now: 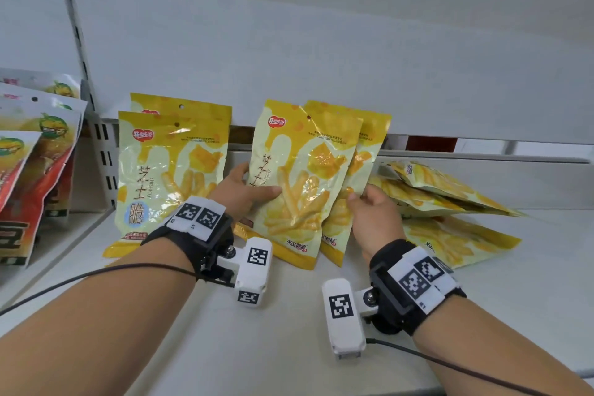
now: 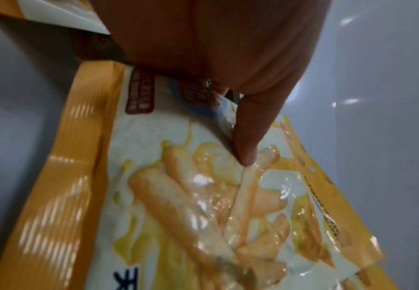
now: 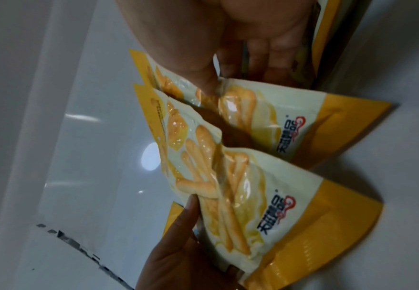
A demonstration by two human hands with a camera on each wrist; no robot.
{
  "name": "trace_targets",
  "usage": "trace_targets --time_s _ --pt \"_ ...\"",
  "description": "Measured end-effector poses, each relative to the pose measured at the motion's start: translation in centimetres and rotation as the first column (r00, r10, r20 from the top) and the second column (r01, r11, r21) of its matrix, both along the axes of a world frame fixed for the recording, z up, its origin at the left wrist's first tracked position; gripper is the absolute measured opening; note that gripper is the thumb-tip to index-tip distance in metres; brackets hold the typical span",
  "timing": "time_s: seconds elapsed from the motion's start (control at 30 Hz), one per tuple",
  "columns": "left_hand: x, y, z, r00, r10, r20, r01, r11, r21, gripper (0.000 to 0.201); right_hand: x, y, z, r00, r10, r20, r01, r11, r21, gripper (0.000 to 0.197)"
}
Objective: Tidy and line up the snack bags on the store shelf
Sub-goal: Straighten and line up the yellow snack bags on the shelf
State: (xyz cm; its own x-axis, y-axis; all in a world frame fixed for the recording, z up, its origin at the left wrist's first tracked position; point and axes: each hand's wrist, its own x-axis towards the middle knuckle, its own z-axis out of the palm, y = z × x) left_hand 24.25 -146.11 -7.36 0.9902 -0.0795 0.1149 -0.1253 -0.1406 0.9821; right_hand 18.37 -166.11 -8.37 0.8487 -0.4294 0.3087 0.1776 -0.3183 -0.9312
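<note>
Two yellow snack bags stand upright in the middle of the white shelf [image 1: 225, 341], one overlapping the other. My left hand [image 1: 254, 190] grips the front bag [image 1: 299, 183] at its left edge, thumb [image 2: 248, 141] across its face [image 2: 191, 196]. My right hand [image 1: 363, 202] grips the rear bag [image 1: 363, 151] at its right edge, thumb [image 3: 203, 78] on its front [image 3: 253, 109]. In the right wrist view the front bag [image 3: 240, 186] sits nearer, with the left thumb [image 3: 188, 213] on it. Two more matching bags [image 1: 170, 177] stand upright to the left.
Several matching yellow bags [image 1: 446, 196] lie flat in a loose pile at the right. A perforated white divider [image 1: 104, 154] closes the left side, with red and green snack bags [image 1: 35, 170] beyond it. The shelf's back panel [image 1: 321, 58] rises behind.
</note>
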Motion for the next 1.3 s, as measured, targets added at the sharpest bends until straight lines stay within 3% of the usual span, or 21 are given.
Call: trace_targets --time_s 0.17,0.27,0.33,0.43,0.57,0.7,0.87,0.97,1.07,1.2,1.3 --pt "-1.2 0.9 0.0 0.998 0.017 0.055 -0.012 0.995 -0.100 0.091 0.2 0.0 0.3 0.995 0.023 0.096 -0.030 0.997 0.066 0.021" --pt "-2.3 1.8 0.1 0.991 0.084 0.105 -0.068 0.987 -0.147 0.053 0.0 0.5 1.1 0.983 0.023 0.184 -0.050 0.989 0.142 0.023" --pt "-2.9 2.8 0.3 0.985 0.117 0.123 -0.093 0.979 -0.184 0.044 -0.1 1.2 1.9 0.971 0.035 0.235 -0.079 0.981 0.178 0.022" --pt "-4.4 4.5 0.6 0.978 0.158 0.136 -0.125 0.967 -0.223 0.060 0.3 2.5 2.7 0.955 0.107 0.277 -0.164 0.967 0.193 0.021" --pt "-6.4 7.5 0.5 0.966 0.213 0.144 -0.175 0.955 -0.240 0.085 1.5 5.9 2.7 0.933 0.292 0.210 -0.333 0.922 0.196 0.022" --pt "-7.9 11.0 -0.1 0.950 0.283 0.132 -0.245 0.937 -0.249 0.088 2.5 10.4 1.6 0.860 0.508 0.058 -0.504 0.825 0.255 0.022" --pt "-9.1 13.9 -1.2 0.917 0.384 0.109 -0.352 0.907 -0.232 0.093 3.9 14.7 0.1 0.769 0.639 -0.010 -0.605 0.733 0.311 0.024" --pt "-9.0 14.8 -2.2 0.890 0.447 0.091 -0.429 0.888 -0.165 0.085 4.6 16.2 -0.6 0.728 0.681 -0.083 -0.623 0.707 0.336 0.023" --pt "-8.7 15.1 -3.2 0.861 0.504 0.072 -0.504 0.864 -0.026 0.077 5.0 16.5 -1.2 0.738 0.661 -0.135 -0.592 0.730 0.342 0.024" --pt "-8.5 15.1 -3.6 0.869 0.492 0.061 -0.495 0.867 0.060 0.105 5.2 16.1 -1.4 0.742 0.635 -0.213 -0.560 0.763 0.325 0.022" --pt "-8.2 15.1 -3.4 0.877 0.475 0.069 -0.480 0.867 0.131 0.102 4.8 15.7 -0.7 0.744 0.615 -0.262 -0.554 0.787 0.272 0.019"
